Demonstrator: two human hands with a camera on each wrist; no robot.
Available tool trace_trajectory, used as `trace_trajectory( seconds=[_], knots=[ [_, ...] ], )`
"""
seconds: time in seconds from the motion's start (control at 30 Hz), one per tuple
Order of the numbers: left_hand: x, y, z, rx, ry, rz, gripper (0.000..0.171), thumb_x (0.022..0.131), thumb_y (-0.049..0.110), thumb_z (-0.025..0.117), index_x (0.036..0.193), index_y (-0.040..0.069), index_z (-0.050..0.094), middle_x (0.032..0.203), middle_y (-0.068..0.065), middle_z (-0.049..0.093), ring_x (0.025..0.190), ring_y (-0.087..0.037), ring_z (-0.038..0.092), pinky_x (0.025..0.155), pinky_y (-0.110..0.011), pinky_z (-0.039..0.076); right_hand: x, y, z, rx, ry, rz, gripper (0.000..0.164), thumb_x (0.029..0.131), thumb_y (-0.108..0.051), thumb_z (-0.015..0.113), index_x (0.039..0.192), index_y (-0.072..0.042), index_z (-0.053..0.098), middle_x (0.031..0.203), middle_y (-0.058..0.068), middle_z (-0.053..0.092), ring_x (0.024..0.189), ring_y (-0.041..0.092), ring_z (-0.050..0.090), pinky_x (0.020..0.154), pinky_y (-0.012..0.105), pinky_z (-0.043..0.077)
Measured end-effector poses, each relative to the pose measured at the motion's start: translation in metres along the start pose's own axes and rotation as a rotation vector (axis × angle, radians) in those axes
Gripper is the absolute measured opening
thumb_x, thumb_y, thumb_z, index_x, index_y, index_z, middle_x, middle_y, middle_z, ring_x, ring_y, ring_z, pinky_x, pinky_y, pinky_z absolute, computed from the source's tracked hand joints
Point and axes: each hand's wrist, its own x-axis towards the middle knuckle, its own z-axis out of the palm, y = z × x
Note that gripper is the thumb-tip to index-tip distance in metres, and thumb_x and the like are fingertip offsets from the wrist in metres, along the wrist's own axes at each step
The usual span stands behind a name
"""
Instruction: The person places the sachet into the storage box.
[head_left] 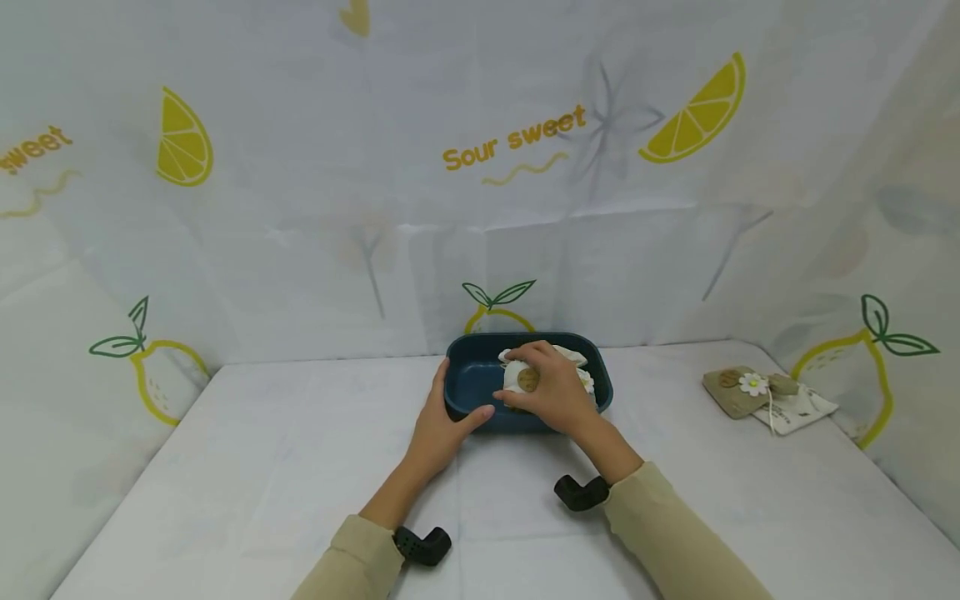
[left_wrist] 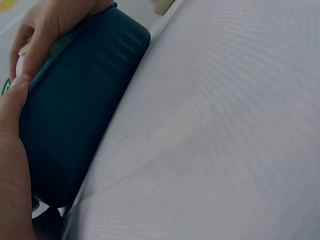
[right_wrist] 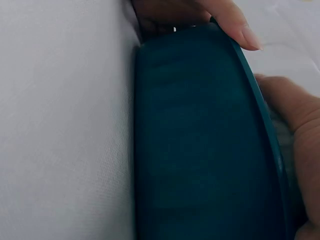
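A dark blue rectangular bin (head_left: 471, 385) stands at the far middle of the table. My left hand (head_left: 441, 425) holds its left end, thumb over the front rim and fingers along the outer side. Inside the bin, my right hand (head_left: 561, 393) pinches a small white cloth pouch (head_left: 513, 373) with a round tan patch. More white cloth (head_left: 572, 356) with a small flower lies beside and behind that hand, partly hidden by it. Both wrist views mainly show the bin's outer wall (left_wrist: 75, 115), and in the right wrist view the pouch is hidden behind the wall (right_wrist: 200, 130).
On the right of the table lie a tan pouch (head_left: 738, 403) with a white daisy (head_left: 753, 384) and a white printed pouch (head_left: 798, 411), overlapping. A lemon-printed cloth (head_left: 315, 275) hangs behind the table's back edge. White cloth covers the tabletop (head_left: 300, 467).
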Motion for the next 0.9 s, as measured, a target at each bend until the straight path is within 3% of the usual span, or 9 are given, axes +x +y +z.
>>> trace_trajectory(
  seconds=[0.17, 0.37, 0.9],
  knots=[
    [-0.0004, 0.0003, 0.0008, -0.004, -0.005, 0.001, 0.105, 0.085, 0.061, 0.073, 0.163, 0.035, 0.008, 0.17, -0.001, 0.019, 0.155, -0.032, 0.026, 0.119, -0.064, 0.03, -0.0004, -0.0018, 0.0008, -0.081, -0.106, 0.085, 0.055, 0.076, -0.034, 0.09, 0.122, -0.01, 0.071, 0.124, 0.011, 0.066, 0.113, 0.03, 0.066, 0.097, 0.049, 0.055],
    [-0.0022, 0.0008, 0.0014, 0.006, -0.009, -0.012, 0.105, 0.084, 0.061, 0.073, 0.163, 0.036, 0.009, 0.17, -0.001, 0.019, 0.155, -0.033, 0.027, 0.118, -0.065, 0.03, 0.0002, -0.0021, -0.0004, -0.074, -0.224, 0.152, 0.049, 0.084, -0.035, 0.083, 0.123, -0.01, 0.069, 0.127, 0.013, 0.064, 0.118, 0.033, 0.062, 0.102, 0.052, 0.052],
    [-0.0029, 0.0023, -0.0009, 0.008, -0.004, -0.009, 0.105, 0.084, 0.061, 0.074, 0.163, 0.035, 0.009, 0.17, -0.001, 0.02, 0.155, -0.033, 0.026, 0.119, -0.065, 0.03, 0.0052, -0.0011, -0.0047, -0.047, -0.293, 0.077, 0.034, 0.093, -0.027, 0.074, 0.119, -0.005, 0.074, 0.118, 0.014, 0.067, 0.113, 0.032, 0.064, 0.099, 0.051, 0.052]
  ],
)
